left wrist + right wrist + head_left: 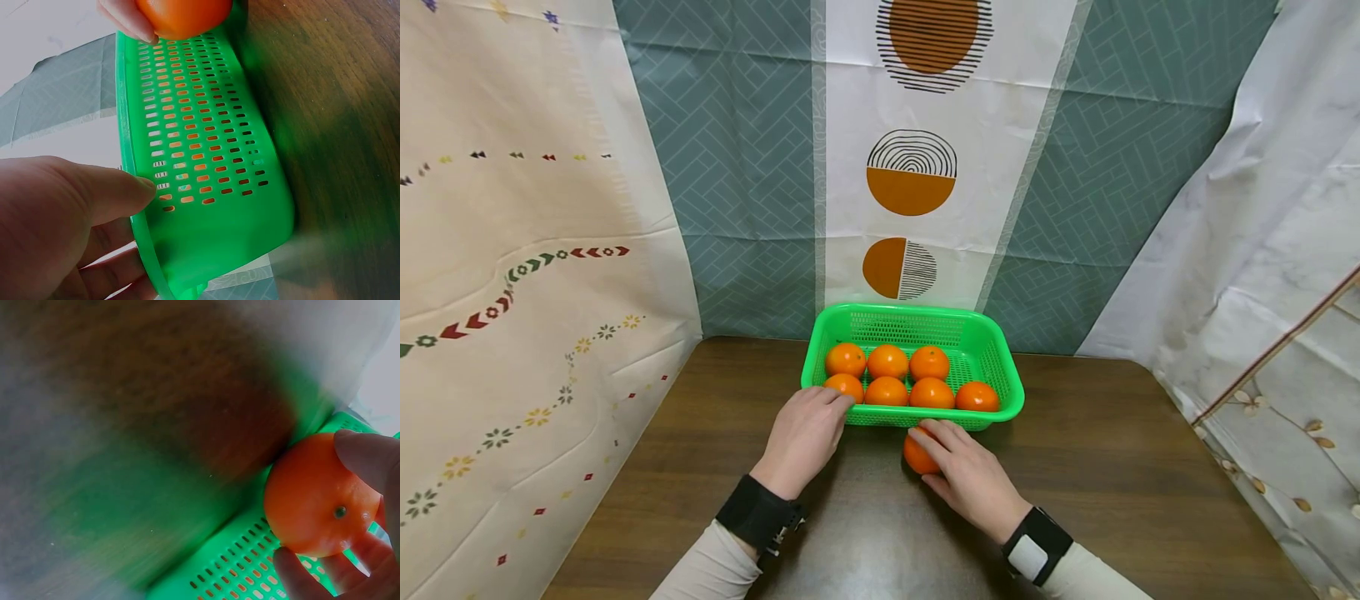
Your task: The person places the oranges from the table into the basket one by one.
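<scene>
A bright green perforated plastic basket (1012,387) stands on the table, holding two rows of oranges (887,362). At its front left, my left hand (805,437) grips the rim. The left wrist view shows the thumb (122,192) on the basket's outer wall and the other fingers behind the rim. My right hand (973,479) holds a single orange (917,454) just outside the front wall. Seen from the right wrist, thumb and fingers curl round this orange (312,500), its small stem end facing the camera.
The brown wooden table (1097,450) extends to both sides of the basket and toward me. Behind it hangs a teal and white patterned cloth (745,208). A cream cloth (535,350) borders the left side, and a pale floral cloth (1285,400) the right.
</scene>
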The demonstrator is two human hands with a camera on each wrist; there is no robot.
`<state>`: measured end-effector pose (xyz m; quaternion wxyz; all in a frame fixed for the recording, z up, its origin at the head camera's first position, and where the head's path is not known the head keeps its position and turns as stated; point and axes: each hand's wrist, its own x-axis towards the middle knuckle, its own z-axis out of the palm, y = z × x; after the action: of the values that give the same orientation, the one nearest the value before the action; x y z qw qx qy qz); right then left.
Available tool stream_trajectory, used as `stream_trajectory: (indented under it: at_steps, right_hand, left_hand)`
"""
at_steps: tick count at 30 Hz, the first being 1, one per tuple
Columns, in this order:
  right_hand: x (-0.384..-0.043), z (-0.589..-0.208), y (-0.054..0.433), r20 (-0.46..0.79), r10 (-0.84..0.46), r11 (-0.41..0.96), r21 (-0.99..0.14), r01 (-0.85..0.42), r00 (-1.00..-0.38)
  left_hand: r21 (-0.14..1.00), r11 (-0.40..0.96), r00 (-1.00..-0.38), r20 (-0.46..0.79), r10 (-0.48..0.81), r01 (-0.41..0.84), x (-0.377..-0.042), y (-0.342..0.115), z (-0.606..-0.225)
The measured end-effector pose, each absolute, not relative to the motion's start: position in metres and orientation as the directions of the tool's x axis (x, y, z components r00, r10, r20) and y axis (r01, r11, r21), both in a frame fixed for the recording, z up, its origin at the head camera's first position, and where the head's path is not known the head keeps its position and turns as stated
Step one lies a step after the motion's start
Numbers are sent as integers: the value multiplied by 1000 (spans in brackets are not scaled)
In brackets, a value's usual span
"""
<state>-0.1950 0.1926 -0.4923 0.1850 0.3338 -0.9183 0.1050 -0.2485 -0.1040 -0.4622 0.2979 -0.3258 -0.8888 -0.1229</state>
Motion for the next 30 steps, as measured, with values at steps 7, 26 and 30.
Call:
stream_trajectory:
  at_steps: [7, 26, 30]
  right_hand:
    - [-195, -493, 192, 420, -574, 755, -61, -653, -703]
    - [-194, -495, 193, 429, -565, 760, -62, -647, -705]
    - [-195, -496, 194, 428, -565, 756, -74, -651, -705]
  left_hand:
    - [25, 758, -612, 607, 506, 652, -248, -104, -462]
    - [39, 756, -618, 604, 503, 654, -248, -103, -462]
    - [52, 752, -620, 603, 502, 658, -248, -104, -462]
